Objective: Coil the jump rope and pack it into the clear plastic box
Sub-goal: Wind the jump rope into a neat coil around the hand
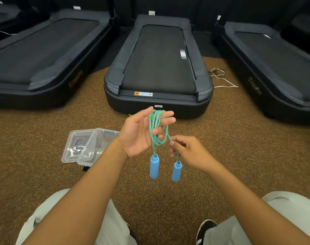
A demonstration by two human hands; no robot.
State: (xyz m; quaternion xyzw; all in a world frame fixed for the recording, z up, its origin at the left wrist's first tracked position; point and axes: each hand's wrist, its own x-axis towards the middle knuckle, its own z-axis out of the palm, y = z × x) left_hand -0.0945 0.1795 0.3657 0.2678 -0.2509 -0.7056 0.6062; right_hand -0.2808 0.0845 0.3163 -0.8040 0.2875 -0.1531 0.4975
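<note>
The jump rope [156, 129] is a green-and-blue braided cord wound in several loops around the fingers of my left hand [139, 134], which is raised palm up above the floor. Its two blue handles [154, 166] [176, 171] dangle below the coil. My right hand [187, 151] pinches the strand that runs down to the right handle. The clear plastic box [95, 147] sits open on the floor to the left of my left forearm, with its clear lid [74, 145] lying beside it on the left.
Three black treadmill decks lie on the speckled brown floor, one straight ahead [159, 68], one left [41, 55], one right [277, 68]. White and dark cables [221, 78] trail between the middle and right decks. My knees and a black shoe [206, 228] fill the bottom.
</note>
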